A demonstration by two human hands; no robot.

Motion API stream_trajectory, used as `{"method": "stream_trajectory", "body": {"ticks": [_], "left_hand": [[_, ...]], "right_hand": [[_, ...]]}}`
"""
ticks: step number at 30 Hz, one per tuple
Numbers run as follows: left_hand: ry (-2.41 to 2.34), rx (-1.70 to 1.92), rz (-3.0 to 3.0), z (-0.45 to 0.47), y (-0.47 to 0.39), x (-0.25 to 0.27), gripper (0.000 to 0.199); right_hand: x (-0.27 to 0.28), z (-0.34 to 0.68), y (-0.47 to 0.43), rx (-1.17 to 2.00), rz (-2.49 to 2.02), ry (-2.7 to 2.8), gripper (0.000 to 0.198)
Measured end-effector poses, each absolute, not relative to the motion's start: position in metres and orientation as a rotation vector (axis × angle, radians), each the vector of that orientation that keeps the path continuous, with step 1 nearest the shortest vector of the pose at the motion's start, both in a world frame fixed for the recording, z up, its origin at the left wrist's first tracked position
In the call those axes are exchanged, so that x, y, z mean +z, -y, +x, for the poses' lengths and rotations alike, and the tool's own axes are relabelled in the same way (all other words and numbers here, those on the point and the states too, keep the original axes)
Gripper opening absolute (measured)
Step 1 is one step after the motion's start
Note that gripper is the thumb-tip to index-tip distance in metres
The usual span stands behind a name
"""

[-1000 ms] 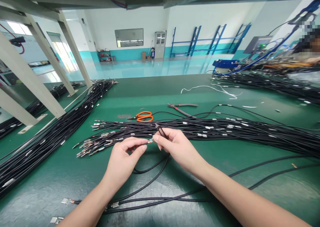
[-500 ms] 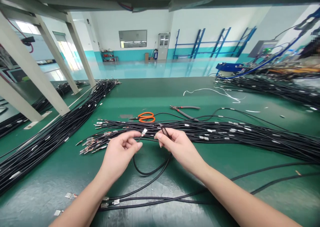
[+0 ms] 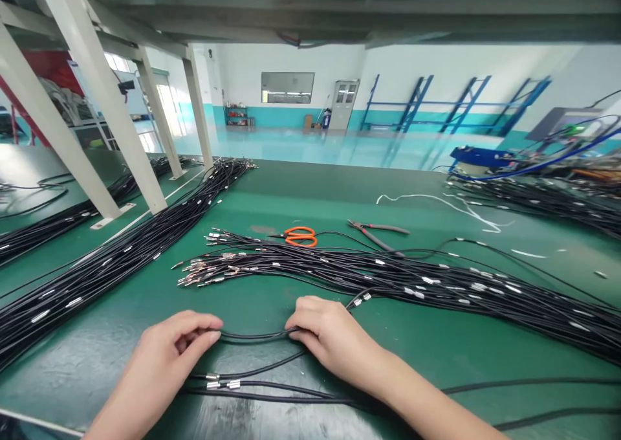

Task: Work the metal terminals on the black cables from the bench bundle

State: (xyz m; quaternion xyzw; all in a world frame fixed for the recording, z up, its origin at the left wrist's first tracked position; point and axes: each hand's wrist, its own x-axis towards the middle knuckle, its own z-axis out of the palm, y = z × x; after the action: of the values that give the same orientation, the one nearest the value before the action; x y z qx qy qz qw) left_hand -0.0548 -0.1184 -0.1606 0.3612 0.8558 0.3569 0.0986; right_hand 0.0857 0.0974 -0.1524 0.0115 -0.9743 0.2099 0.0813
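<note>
A short stretch of black cable point(image 3: 255, 338) spans the gap between my two hands, low over the green table. My left hand point(image 3: 169, 349) is closed, with the cable at its thumb and fingertips; the cable's end is hidden there. My right hand point(image 3: 334, 333) pinches the same stretch near its right side. Just beyond the right knuckles, a bent cable part with silvery white sleeves point(image 3: 361, 299) shows. Below the hands lie more black cables with metallic sleeves point(image 3: 223, 384), their left ends hidden behind my left hand.
Beyond my hands lies a thick bundle of black cables point(image 3: 339, 268). Orange-handled scissors point(image 3: 301, 236) and grey-handled cutters point(image 3: 381, 234) rest behind it. Another bundle point(image 3: 140, 246) runs along the left, near white frame legs point(image 3: 130, 136). White string point(image 3: 436, 200) lies at the back right.
Both hands have moved down, nearer to me, and the left hand has moved left. The white connector end at my left fingertips is out of sight. The view has shifted.
</note>
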Motion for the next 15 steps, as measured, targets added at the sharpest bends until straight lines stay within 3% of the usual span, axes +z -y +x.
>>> {"method": "stream_trajectory", "body": {"ticks": [4, 8, 12, 15], "left_hand": [[-2.986, 0.947, 1.709, -0.049, 0.128, -0.174, 0.023], [-2.74, 0.839, 2.37, -0.038, 0.111, -0.181, 0.028], [-2.545, 0.876, 2.362, -0.025, 0.095, -0.188, 0.021], [-2.443, 0.84, 2.206, -0.018, 0.095, -0.195, 0.023]], "right_hand": [[-0.158, 0.084, -0.092, 0.568, 0.019, 2.84, 0.012], [-0.159, 0.084, -0.091, 0.559, 0.053, 2.833, 0.011], [-0.152, 0.086, -0.092, 0.633, 0.164, 2.893, 0.01], [-0.147, 0.083, -0.097, 0.565, -0.009, 2.835, 0.011]]}}
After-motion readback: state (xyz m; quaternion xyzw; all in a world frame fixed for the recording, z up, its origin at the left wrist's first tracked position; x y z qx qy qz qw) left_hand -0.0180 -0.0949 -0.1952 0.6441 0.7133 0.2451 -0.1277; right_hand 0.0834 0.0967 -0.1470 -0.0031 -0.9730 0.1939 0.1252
